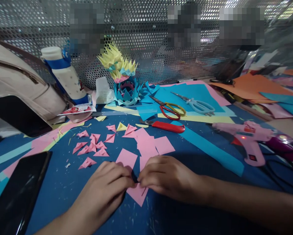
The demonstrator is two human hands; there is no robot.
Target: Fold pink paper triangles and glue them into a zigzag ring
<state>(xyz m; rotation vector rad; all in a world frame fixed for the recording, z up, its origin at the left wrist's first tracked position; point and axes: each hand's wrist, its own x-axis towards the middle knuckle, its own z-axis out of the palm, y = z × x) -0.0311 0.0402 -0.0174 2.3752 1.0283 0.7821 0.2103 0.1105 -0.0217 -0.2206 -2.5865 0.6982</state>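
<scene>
Both hands meet low in the middle of the head view, over a pink piece of paper [138,195] that lies at the near side of the table. My left hand [109,179] has its fingers bent closed on the paper's left edge. From the other side my right hand [169,178] pinches the same piece, its fingertips close to the left ones. Just beyond lie loose pink paper squares [146,145], partly covered by my right hand. Several small folded pink triangles [93,143] are scattered to the left, with a yellow one [121,126] beside them.
A red-handled cutter [168,127], red-and-yellow scissors [173,111] and light blue scissors [201,106] lie beyond. A pink glue gun [249,140] with a cord is at right. Phones [19,192], a bottle [65,75] and a folded-paper model [126,89] stand or lie around.
</scene>
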